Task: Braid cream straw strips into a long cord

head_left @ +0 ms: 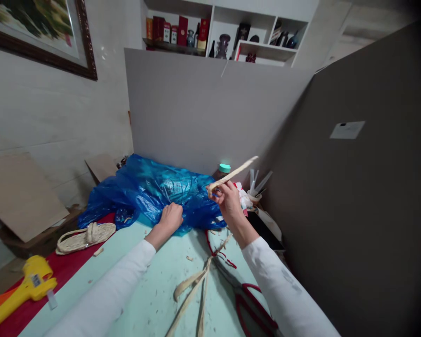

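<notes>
My right hand [228, 199] is closed on one end of a pale straw strip [235, 173], which points up and to the right above the table. My left hand [170, 216] rests knuckles-up on a crumpled blue plastic bag [150, 189], with its fingers curled into the plastic. Both arms wear white sleeves. More straw strips [192, 285] lie on the pale green table top [150, 290] between my forearms, tied together with a thin red cord [219, 252].
A woven straw sandal [86, 236] lies at the left on red cloth. A yellow glue gun [24, 285] sits at the lower left. Red-handled scissors [254, 311] lie under my right forearm. Grey partition boards [203, 112] stand behind and to the right; a teal-capped bottle [223, 169] and a cup of sticks [256, 187] stand in the corner.
</notes>
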{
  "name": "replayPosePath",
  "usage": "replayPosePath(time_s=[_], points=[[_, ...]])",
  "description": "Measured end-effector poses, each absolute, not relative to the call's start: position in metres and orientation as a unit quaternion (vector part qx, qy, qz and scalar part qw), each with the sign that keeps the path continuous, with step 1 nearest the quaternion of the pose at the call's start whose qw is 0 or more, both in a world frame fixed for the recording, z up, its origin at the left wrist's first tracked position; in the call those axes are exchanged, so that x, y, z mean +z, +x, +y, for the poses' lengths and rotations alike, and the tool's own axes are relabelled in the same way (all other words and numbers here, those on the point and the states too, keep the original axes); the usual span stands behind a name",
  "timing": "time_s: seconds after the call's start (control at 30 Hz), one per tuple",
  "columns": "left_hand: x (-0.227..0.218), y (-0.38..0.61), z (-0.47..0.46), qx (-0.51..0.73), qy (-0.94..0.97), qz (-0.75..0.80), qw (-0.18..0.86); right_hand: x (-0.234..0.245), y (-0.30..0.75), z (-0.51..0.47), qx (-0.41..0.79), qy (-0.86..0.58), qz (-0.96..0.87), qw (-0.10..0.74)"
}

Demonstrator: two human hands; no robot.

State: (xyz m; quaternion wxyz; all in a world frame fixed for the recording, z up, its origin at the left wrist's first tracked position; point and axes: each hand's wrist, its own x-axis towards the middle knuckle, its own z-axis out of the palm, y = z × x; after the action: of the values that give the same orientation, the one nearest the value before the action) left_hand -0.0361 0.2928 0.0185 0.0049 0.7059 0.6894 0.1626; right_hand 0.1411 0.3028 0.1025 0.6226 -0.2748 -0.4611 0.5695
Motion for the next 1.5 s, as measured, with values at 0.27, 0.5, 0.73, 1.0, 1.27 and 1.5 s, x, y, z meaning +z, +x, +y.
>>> replayPosePath(time_s=[0.27,0.5,0.73,1.0,1.27,1.5], points=[[0.062,0.017,0.248,0.411,0.705,0.490,0.306,0.054,0.199,0.217,0.385,-0.462,-0.645,0.471],[0.052,0.065,0.212,0.473,0.555,0.372,0.575,0.037,0.209,0.176,0.261,-0.497,-0.673,0.481],[0.042,0.058,0.216,0.463,0.464,0.322,0.683,0.033,0.213,0.182,0.439,-0.455,-0.540,0.556],[0.051,0.063,0.206,0.435,0.610,0.383,0.540,0.031,0.213,0.182,0.436,-0.436,-0.573,0.540],[0.049,0.063,0.205,0.408,0.636,0.415,0.506,0.029,0.216,0.184,0.374,-0.451,-0.622,0.519],[0.050,0.060,0.206,0.388,0.682,0.406,0.468,0.028,0.217,0.183,0.390,-0.442,-0.620,0.518]])
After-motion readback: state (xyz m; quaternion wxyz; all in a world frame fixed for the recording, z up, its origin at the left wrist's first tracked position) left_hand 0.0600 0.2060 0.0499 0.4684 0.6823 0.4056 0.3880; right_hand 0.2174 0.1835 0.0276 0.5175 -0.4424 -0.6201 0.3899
